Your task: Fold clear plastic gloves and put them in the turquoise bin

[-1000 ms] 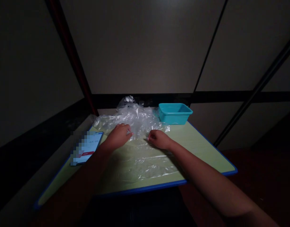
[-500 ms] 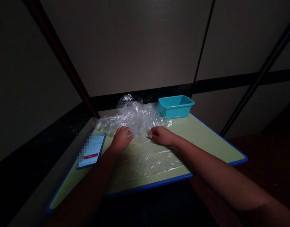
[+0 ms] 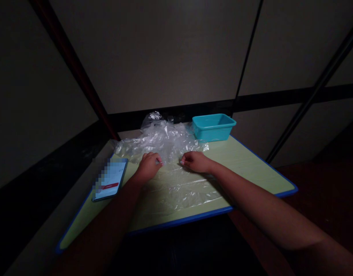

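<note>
Clear plastic bags point(image 3: 167, 140) lie crumpled in a pile at the back of the small table. A flat clear plastic bag point(image 3: 179, 195) stretches from between my hands toward the near edge. My left hand point(image 3: 149, 165) pinches this bag's film on the left side, thumb against fingers. Across a short gap, my right hand point(image 3: 196, 161) pinches the film as well, with its fingers curled. The film is so thin and clear that its exact edge at the fingertips is hard to see.
The yellow-green table point(image 3: 251, 168) has a blue rim. A turquoise plastic basin point(image 3: 213, 128) stands at its back right. A phone with a lit screen point(image 3: 114, 178) lies to the left of my left forearm. Wall panels point(image 3: 165, 57) rise right behind the table.
Both hands keep their pinch in nearly the same place on the table. The whole view has shifted slightly, so things appear a little higher.
</note>
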`<state>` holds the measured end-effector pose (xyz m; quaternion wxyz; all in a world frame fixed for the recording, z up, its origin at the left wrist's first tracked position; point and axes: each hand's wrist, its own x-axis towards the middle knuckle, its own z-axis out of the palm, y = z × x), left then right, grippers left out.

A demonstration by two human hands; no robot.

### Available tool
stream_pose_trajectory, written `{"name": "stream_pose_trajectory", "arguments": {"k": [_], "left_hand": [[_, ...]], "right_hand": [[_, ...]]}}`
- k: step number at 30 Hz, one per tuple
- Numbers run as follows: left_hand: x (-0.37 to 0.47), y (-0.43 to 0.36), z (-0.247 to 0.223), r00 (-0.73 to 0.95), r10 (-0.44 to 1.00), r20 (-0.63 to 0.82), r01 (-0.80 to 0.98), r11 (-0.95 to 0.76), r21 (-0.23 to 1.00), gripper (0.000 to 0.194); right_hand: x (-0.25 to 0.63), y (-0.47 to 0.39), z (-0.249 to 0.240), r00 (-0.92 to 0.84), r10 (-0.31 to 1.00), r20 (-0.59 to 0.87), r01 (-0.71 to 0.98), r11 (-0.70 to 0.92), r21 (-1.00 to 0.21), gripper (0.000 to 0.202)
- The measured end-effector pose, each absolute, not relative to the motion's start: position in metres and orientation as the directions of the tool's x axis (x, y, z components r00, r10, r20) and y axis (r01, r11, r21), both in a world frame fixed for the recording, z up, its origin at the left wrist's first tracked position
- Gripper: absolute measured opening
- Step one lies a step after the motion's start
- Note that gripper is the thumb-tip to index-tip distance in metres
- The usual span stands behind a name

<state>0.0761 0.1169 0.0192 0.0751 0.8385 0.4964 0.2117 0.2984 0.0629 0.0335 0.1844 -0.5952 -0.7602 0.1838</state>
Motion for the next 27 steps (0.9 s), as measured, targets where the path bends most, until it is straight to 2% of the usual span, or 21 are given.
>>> {"name": "stream_pose_trajectory", "arguments": {"k": [4,11,15,21,24,27], "left_hand": [[0.077,0.114,0.027,0.436,0.858,0.271,0.765,-0.512,0.390,0.005],[0.072,0.105,0.046,0.408,0.898,0.163,0.644,-0.410,0.646,0.011],[0.067,0.102,0.056,0.505,0.860,0.070,0.579,-0.398,0.712,0.013],[0.062,0.102,0.062,0.664,0.745,-0.070,0.526,-0.398,0.752,0.019],[0.060,0.102,0.064,0.709,0.690,-0.148,0.547,-0.405,0.733,0.023],[0.058,0.103,0.065,0.730,0.663,-0.164,0.554,-0.435,0.710,0.021]], "right_hand": [[0.298,0.062,0.034,-0.212,0.974,0.082,0.840,0.224,-0.493,0.013],[0.299,0.063,0.030,-0.213,0.969,0.126,0.816,0.247,-0.522,0.015],[0.300,0.066,0.025,-0.232,0.957,0.172,0.760,0.289,-0.582,0.011],[0.303,0.067,0.021,-0.305,0.935,0.182,0.693,0.349,-0.631,0.013],[0.303,0.067,0.021,-0.341,0.923,0.176,0.653,0.367,-0.662,0.014],[0.303,0.067,0.020,-0.366,0.907,0.208,0.607,0.402,-0.685,0.016]]}}
